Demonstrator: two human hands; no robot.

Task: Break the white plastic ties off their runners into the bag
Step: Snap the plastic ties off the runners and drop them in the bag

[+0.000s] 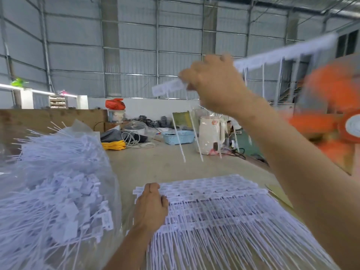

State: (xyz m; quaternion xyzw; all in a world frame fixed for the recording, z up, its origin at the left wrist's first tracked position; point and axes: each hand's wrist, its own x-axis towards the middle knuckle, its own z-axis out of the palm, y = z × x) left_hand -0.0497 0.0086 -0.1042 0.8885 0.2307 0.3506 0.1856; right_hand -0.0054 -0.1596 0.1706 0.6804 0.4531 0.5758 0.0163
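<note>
Interior of a shed: corrugated metal walls [78,36] on steel framing, concrete floor [155,162], low white partition [146,106], brown board [48,117] at left, blurred orange fan [335,117] at right.

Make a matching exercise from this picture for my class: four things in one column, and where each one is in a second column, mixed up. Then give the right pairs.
Things
1. strip of ties
2. clear bag
3. stack of tie sheets
4. cream kettle

Places
A. standing on the floor further back
B. lying flat under the left hand
C. held up high in the right hand
D. on the left, stuffed with loose ties

Right pairs: 1-C, 2-D, 3-B, 4-A
</note>
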